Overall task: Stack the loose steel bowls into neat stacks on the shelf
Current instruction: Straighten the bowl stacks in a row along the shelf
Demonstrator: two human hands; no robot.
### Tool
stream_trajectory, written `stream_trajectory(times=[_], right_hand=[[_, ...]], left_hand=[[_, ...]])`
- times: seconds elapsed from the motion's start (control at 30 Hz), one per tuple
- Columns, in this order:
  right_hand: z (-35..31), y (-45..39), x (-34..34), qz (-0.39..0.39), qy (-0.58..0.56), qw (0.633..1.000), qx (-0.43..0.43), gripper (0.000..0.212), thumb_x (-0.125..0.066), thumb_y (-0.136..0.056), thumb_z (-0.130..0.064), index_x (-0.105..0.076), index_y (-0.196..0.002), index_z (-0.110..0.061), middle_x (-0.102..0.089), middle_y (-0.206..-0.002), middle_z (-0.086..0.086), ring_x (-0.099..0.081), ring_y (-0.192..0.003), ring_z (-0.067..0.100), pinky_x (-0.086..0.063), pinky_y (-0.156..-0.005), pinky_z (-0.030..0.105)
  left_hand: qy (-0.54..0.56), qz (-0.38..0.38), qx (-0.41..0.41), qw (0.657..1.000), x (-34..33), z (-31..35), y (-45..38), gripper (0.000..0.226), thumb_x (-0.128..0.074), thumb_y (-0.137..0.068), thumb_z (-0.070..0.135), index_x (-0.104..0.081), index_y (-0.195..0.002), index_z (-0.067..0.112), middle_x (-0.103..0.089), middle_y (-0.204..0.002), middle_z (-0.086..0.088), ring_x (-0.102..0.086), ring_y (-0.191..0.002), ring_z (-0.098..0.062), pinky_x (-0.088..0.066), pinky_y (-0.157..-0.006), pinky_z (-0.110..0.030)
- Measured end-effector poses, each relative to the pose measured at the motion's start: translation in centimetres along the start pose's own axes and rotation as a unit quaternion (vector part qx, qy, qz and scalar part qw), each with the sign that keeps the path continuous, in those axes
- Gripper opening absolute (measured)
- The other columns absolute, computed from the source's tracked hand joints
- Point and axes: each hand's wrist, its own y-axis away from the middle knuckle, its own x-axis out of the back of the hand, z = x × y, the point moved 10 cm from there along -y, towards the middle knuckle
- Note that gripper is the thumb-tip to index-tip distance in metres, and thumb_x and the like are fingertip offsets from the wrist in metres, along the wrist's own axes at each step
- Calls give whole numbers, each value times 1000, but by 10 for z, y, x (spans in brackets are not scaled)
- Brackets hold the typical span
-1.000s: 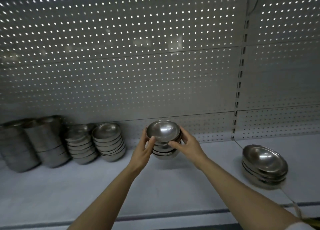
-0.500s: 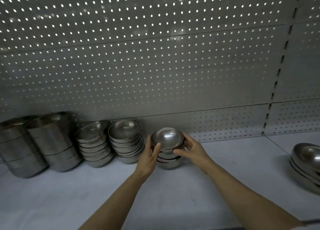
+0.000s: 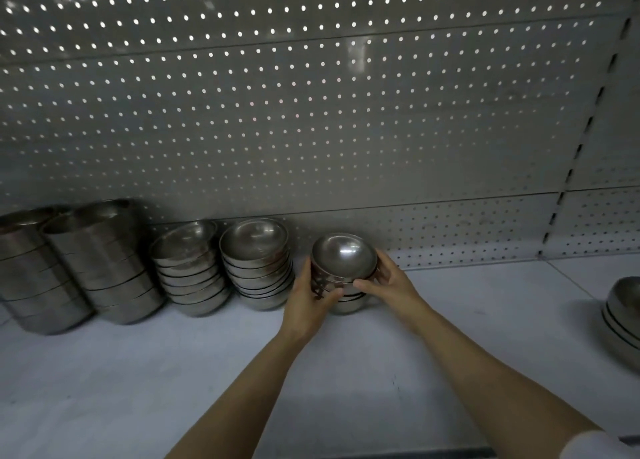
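Two bare forearms reach up from the bottom edge over the pale grey shelf board [image 3: 173, 372]. The left hand [image 3: 306, 302] curls its fingers and thumb around the left side of a short stack of shiny round steel bowls [image 3: 343, 271], and the right hand [image 3: 388, 283] grips the same stack from the right, thumb in front and fingers wrapped behind. The stack sits at the back of the shelf, just right of a taller stack of steel bowls [image 3: 258, 264]. Further left stand another bowl stack [image 3: 190, 268] and two stacks of straight-sided steel containers [image 3: 100, 261]. At the right edge, well apart, lies one more bowl stack [image 3: 623, 309]. Behind everything rises the grey perforated metal back panel [image 3: 311, 112].
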Motion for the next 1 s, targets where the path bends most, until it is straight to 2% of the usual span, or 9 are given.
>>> stream_trajectory(times=[0.1,0.23,0.3,0.47,0.57,0.7,0.83,0.9,1.0], right_hand=[[-7,0,3,12,-6,1000,6,65,-80,-73,-7,-51,-125,-33,-59,-123,-16,-56,-113,-5,-48,-84,12],[-12,-2,8,21,11,1000,11,61,-80,-72,-2,-54,-113,-38,-60,-114,-21,-56,-106,-7,-47,-80,8],[-15,-4,11,24,16,999,17,62,-80,-71,0,-54,-111,-40,-59,-112,-23,-55,-105,-9,-45,-80,6],[-11,-5,15,17,50,999,15,73,-84,-69,-8,-47,-122,-42,-52,-116,-31,-48,-110,-13,-41,-88,5],[-1,-4,14,2,67,998,8,79,-85,-68,-11,-45,-130,-39,-51,-126,-25,-43,-125,-5,-35,-103,15],[-7,-5,13,14,53,998,20,78,-84,-68,-6,-46,-131,-34,-53,-121,-26,-47,-122,-4,-40,-93,7],[-26,-11,12,10,45,998,39,86,-83,-69,-7,-41,-143,-22,-48,-132,-18,-43,-126,-3,-37,-100,11],[-30,-13,10,11,42,998,44,84,-83,-70,-8,-42,-141,-25,-48,-132,-18,-42,-127,-2,-36,-102,13],[-22,-12,7,18,46,998,42,75,-83,-70,-10,-45,-127,-40,-52,-123,-26,-46,-122,-5,-39,-94,7]], left_hand=[[1,14,4,1000,0,-3,-2,80,-78,-83,23,-35,-150,34,-58,-134,16,-55,-124,-4,-49,-106,-37],[-13,34,11,999,1,0,-3,78,-80,-81,19,-39,-146,32,-54,-130,22,-51,-117,7,-41,-92,-3],[-24,37,9,999,2,2,-4,80,-80,-81,20,-37,-148,33,-52,-133,21,-47,-115,11,-36,-88,2],[-65,38,-15,997,2,6,-7,88,-81,-80,28,-30,-152,36,-46,-146,15,-42,-134,-4,-40,-106,-24],[-69,37,-16,997,-1,8,-6,87,-79,-82,29,-27,-151,36,-46,-146,15,-43,-134,-4,-38,-100,-15],[-75,53,-22,996,4,10,-8,93,-78,-82,36,-23,-156,32,-45,-150,14,-42,-136,-4,-37,-104,-18],[-74,58,-45,995,15,25,-12,96,-78,-82,36,-20,-158,27,-45,-149,16,-41,-133,2,-35,-99,-4],[-70,61,-49,994,20,31,-15,97,-78,-82,34,-19,-158,26,-45,-148,17,-40,-134,3,-34,-100,-4],[-83,48,-48,994,21,30,-15,95,-79,-82,31,-21,-157,27,-45,-149,16,-39,-134,3,-34,-101,-5]])
